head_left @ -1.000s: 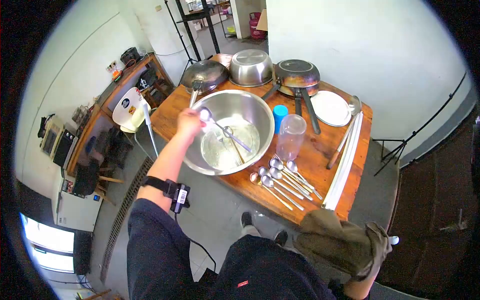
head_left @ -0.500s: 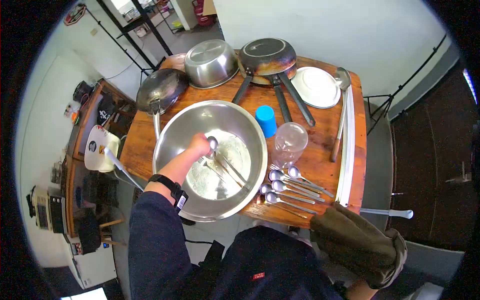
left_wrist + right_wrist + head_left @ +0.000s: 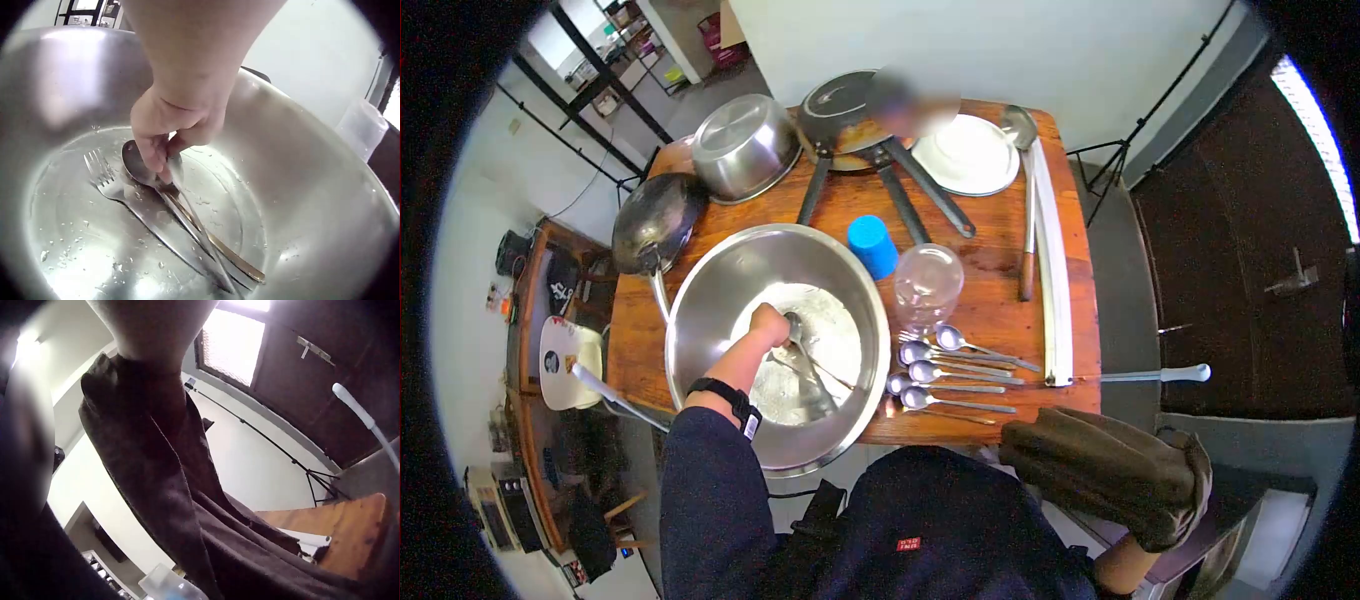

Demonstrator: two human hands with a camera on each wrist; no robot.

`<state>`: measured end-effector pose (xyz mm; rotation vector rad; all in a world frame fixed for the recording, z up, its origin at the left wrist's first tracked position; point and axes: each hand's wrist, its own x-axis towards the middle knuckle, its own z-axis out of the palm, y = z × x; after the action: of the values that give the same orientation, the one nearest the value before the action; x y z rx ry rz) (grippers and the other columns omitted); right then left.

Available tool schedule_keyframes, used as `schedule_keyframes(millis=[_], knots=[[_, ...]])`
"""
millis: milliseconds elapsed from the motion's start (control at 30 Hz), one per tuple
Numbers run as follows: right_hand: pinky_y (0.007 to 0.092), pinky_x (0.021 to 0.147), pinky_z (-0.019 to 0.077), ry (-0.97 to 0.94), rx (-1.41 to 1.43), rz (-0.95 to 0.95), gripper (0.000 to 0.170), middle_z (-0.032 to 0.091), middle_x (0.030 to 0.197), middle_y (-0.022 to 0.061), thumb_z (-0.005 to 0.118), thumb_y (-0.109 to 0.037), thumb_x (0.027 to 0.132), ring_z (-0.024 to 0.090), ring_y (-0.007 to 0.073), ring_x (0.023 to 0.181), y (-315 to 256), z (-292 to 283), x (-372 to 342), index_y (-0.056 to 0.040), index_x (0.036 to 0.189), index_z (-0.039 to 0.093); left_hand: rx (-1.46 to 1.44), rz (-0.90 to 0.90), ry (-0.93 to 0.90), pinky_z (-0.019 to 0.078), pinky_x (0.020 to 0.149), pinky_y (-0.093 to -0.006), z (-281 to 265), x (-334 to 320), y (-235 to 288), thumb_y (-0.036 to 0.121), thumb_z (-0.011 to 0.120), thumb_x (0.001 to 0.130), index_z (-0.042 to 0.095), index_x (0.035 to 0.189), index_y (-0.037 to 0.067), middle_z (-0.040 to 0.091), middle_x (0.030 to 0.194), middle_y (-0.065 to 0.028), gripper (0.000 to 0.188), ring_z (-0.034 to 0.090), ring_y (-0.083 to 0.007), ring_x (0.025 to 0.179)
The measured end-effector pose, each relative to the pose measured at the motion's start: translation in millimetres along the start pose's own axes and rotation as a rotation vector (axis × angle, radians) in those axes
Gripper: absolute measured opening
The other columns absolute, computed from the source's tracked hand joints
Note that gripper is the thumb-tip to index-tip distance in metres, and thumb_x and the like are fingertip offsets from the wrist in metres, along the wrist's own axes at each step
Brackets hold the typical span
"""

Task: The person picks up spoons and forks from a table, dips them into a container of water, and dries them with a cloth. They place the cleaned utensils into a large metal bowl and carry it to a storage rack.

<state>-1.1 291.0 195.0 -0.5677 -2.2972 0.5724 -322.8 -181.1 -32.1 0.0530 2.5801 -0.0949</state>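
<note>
Down inside the large steel basin (image 3: 700, 400), my left hand (image 3: 768, 325) pinches a spoon (image 3: 209, 250) near its bowl, its handle slanting down toward the basin floor. Beneath it in the left wrist view lie another spoon (image 3: 133, 157), a fork (image 3: 106, 184) and a gold-toned handle (image 3: 240, 265), with water drops around them. A brown cloth (image 3: 1100, 470) covers my right hand at the table's front right corner, so its fingers are hidden; only the forearm (image 3: 1128, 568) shows. Several spoons (image 3: 935, 372) and a fork lie together right of the basin.
Beside the basin stand a blue cup (image 3: 872, 247) and a clear plastic jar (image 3: 928, 285). A wok (image 3: 655, 215), an upturned steel pot (image 3: 745, 150), stacked frying pans (image 3: 840, 115) and white plates (image 3: 975, 155) line the back. A ladle (image 3: 1028, 210) and white strip (image 3: 1052, 270) lie at right.
My left hand has lowered the spoon from above the basin down to the cutlery on its floor. The head view has swung, shifting the table leftward. The right hand stays under the cloth.
</note>
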Motion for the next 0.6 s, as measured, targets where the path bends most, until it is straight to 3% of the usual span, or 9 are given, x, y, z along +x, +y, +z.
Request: schedule_keyframes(millis=[33,67,167,200,333,367,400,533,600], knots=[[0.0359,0.077,0.0401,0.006,0.008,-0.006,0.046,0.051,0.098,0.0171,0.053,-0.029,0.070,0.051,0.0263,0.087,2.6,-2.4,1.7,0.0056,0.100,0.047,0.032,0.007,0.011,0.0460,0.059,-0.0278,-1.0,0.2,3.5,0.012,0.069,0.052,0.057,0.062,-0.004,0.058,0.064,-0.0161,0.023,0.058,-0.0222,0.061],[0.0360,0.077,0.0401,0.010,0.019,-0.017,0.046,0.051,0.098,0.0172,0.053,-0.029,0.070,0.051,0.0262,0.087,6.1,-3.4,3.5,0.0057,0.101,0.047,-0.142,-0.054,-0.133,0.0463,0.054,-0.0280,-10.3,-4.4,10.0,0.018,0.065,0.058,0.056,0.064,-0.005,0.058,0.062,-0.0160,0.026,0.057,-0.0220,0.055],[0.0360,0.077,0.0402,0.011,0.103,-0.130,0.047,0.051,0.098,0.0173,0.053,-0.030,0.071,0.051,0.0262,0.087,9.2,-6.2,16.1,0.0060,0.101,0.046,-0.625,-0.338,-0.053,0.0456,0.046,-0.0288,-43.3,-45.6,38.7,0.024,0.060,0.064,0.055,0.065,-0.006,0.057,0.059,-0.0153,0.030,0.055,-0.0215,0.047],[0.0351,0.078,0.0404,-0.015,0.266,-0.305,0.043,0.050,0.099,0.0177,0.050,-0.029,0.073,0.050,0.0251,0.088,5.5,-7.1,25.3,0.0052,0.099,0.048,-0.646,-0.308,0.006,0.0437,0.041,-0.0297,-34.7,-43.9,32.8,0.027,0.058,0.066,0.054,0.062,-0.006,0.056,0.056,-0.0152,0.034,0.052,-0.0215,0.041],[0.0333,0.077,0.0415,-0.087,0.120,-0.308,0.037,0.052,0.096,0.0159,0.051,-0.024,0.074,0.052,0.0243,0.085,29.6,-14.5,37.3,0.0038,0.098,0.049,-0.367,-0.063,0.065,0.0422,0.046,-0.0327,-76.2,-94.8,44.1,0.033,0.058,0.069,0.057,0.066,-0.001,0.054,0.055,-0.0120,0.034,0.053,-0.0196,0.047],[0.0327,0.076,0.0420,-0.096,0.095,-0.356,0.033,0.053,0.095,0.0158,0.050,-0.020,0.074,0.052,0.0248,0.083,24.7,-18.7,43.1,0.0034,0.098,0.050,-0.746,-0.172,0.100,0.0409,0.045,-0.0285,-95.8,-128.1,59.1,0.029,0.056,0.072,0.058,0.071,0.002,0.055,0.059,-0.0102,0.027,0.053,-0.0160,0.049],[0.0322,0.076,0.0425,-0.100,0.074,-0.407,0.030,0.054,0.093,0.0158,0.049,-0.017,0.074,0.053,0.0252,0.081,19.6,-21.7,49.1,0.0030,0.097,0.051,-0.936,-0.085,0.185,0.0407,0.050,-0.0236,-119.5,-171.0,80.0,0.024,0.055,0.074,0.056,0.080,0.001,0.056,0.067,-0.0083,0.024,0.053,-0.0124,0.055],[0.0327,0.074,0.0431,-0.106,0.156,-0.464,0.030,0.054,0.092,0.0164,0.050,-0.016,0.073,0.053,0.0259,0.080,42.7,-17.9,57.1,0.0020,0.098,0.052,-1.085,0.285,0.503,0.0394,0.053,-0.0208,-143.6,-295.4,137.0,0.015,0.048,0.078,0.051,0.097,0.003,0.056,0.077,-0.0045,0.022,0.053,-0.0100,0.063],[0.0332,0.075,0.0425,-0.127,0.168,-0.473,0.032,0.054,0.092,0.0166,0.051,-0.016,0.072,0.053,0.0263,0.081,55.6,-15.0,60.6,0.0022,0.097,0.052,-1.256,0.390,0.480,0.0417,0.055,-0.0217,-121.6,-335.8,170.8,0.013,0.049,0.077,0.050,0.097,0.002,0.057,0.079,-0.0053,0.023,0.053,-0.0102,0.065]])
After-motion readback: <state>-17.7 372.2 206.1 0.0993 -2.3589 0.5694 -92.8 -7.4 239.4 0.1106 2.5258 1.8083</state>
